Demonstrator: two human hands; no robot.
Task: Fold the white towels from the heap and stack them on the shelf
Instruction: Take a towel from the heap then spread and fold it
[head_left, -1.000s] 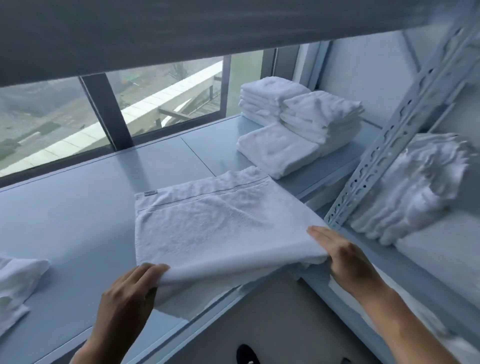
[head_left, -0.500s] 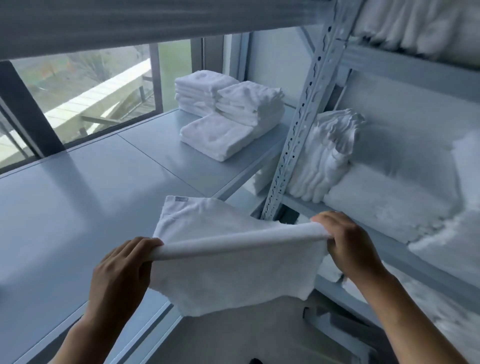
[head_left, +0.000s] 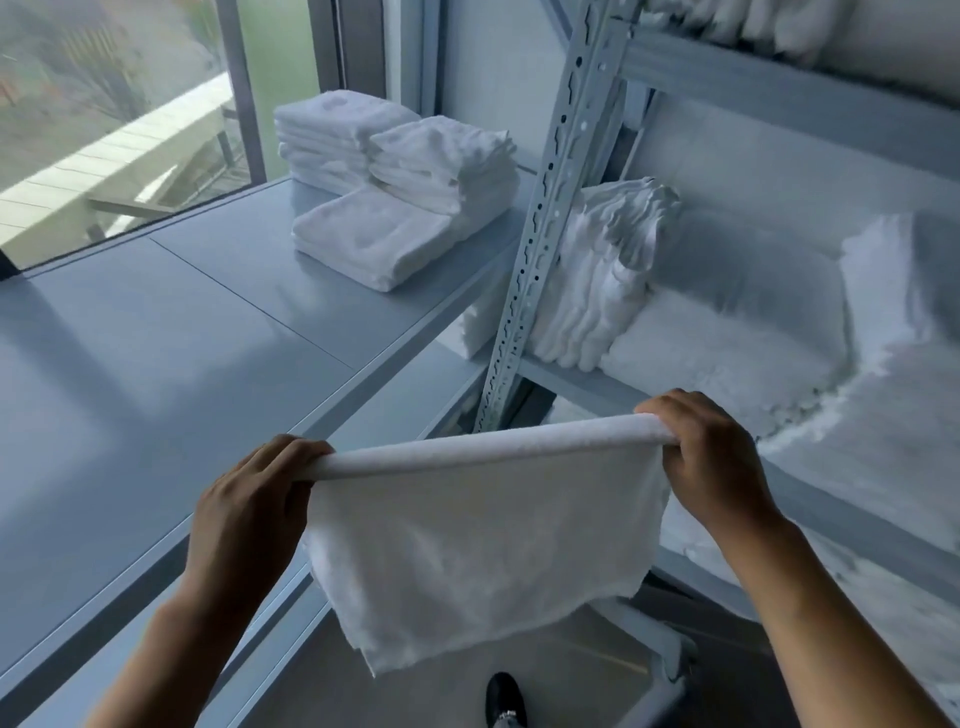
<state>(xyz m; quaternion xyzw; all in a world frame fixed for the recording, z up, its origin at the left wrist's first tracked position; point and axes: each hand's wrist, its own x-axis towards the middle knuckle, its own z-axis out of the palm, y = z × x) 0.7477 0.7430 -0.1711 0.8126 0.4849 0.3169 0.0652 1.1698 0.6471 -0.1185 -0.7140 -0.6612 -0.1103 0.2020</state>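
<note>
Shelf surface (head_left: 182, 338) open before the towel stacks (head_left: 405, 176); slotted upright (head_left: 550, 208) flanks them

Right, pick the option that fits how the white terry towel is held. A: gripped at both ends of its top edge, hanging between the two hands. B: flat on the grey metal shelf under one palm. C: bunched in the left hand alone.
A: the left hand and the right hand each grip one end of the top edge of the white terry towel, and the rest hangs free.

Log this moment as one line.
left hand: grips towel at fold | right hand: grips fold too | towel: hangs clear of grey table | folded stacks: on table
</note>
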